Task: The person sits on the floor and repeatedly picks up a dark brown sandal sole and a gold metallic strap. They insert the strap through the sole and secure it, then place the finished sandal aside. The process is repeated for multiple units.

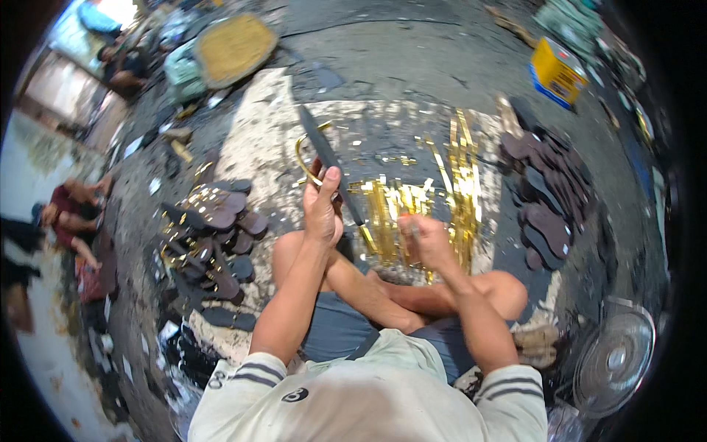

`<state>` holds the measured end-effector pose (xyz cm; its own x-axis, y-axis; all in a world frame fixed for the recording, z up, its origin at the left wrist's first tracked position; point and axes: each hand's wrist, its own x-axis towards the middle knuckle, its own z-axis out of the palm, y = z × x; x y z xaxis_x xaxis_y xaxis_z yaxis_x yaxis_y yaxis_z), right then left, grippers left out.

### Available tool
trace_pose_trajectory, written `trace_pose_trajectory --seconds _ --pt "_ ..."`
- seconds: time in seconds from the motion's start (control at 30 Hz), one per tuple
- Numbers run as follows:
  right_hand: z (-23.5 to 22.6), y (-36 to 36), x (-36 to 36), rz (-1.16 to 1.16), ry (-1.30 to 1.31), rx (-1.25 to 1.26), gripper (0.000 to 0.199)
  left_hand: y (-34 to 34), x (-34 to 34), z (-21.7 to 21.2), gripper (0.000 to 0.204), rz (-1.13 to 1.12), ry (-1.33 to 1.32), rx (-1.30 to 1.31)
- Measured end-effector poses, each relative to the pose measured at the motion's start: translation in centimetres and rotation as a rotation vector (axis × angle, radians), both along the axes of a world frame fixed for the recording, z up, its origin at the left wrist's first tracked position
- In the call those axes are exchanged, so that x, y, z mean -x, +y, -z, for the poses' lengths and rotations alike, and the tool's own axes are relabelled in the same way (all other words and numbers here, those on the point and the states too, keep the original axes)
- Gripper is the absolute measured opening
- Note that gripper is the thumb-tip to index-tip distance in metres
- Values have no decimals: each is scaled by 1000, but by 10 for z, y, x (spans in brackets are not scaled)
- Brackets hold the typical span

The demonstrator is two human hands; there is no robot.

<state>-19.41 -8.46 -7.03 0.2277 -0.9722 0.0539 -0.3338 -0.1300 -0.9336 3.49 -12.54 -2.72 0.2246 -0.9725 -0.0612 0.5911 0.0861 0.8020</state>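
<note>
Dark shoe sole gripped in my closed left hand, gold strip pinched by my closed right hand, gold strips heaped on floor, sole piles beside.

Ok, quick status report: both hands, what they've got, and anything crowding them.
Left hand gripping dark sole with gold strap. Right hand closed at gold strips; contents unclear. Dark sole piles both sides: left, right.

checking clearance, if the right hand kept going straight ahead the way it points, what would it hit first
Probably the gold strips lying on the floor just ahead of the right hand; depth is hard to judge here.
</note>
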Motion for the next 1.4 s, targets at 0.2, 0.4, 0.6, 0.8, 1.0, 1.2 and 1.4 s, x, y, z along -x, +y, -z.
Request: trace_pose_trajectory --seconds 0.2,0.4,0.6,0.8,1.0,1.2,1.4 --pt "53 -71 163 9 970 -274 41 8 -286 20 43 -663 -2030 -302" --pt "100 -93 267 364 794 29 23 132 -495 23 85 -421 -1913 -1000" --pt "102 -25 366 556 1414 -247 85 109 -388 12 62 -488 -1836 -227" --pt "60 -39 271 221 1112 -42 45 50 -127 -19 42 -11 -1069 -110" --pt "-33 16 61 -238 135 658 45 54 -18 2 61 373 -46 -384" --pt "30 2 7 -170 169 198 39 87 -50 -19 60 118 -325 -246" --pt "174 -42 46 360 748 -190 18 167 -54 -30 58 164 -831 -245"
